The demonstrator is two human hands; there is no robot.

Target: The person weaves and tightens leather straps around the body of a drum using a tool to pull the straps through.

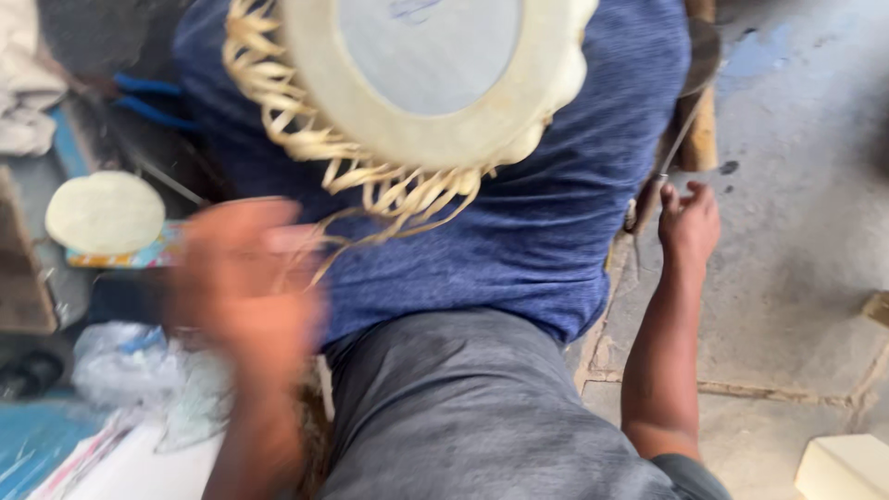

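A round drum head (426, 83) with a pale rim, a grey centre and a fringe of straw-coloured lacing strips (389, 185) rests against my blue shirt at the top. My left hand (245, 287) is a motion blur just below and left of the fringe, near a loose strip; its grip is unreadable. My right hand (690, 222) reaches out to the right over the stone floor. Its fingers are curled around the lower end of a thin metal tool (662, 181) that leans against a wooden piece (702, 139).
A pale round disc (105, 213) lies on a colourful pad at the left. Below it sit crumpled clear plastic bags (130, 366) and a blue sheet (37, 440). White cloth (23, 88) lies top left. A cream block (847, 468) sits bottom right on the stone floor (796, 278).
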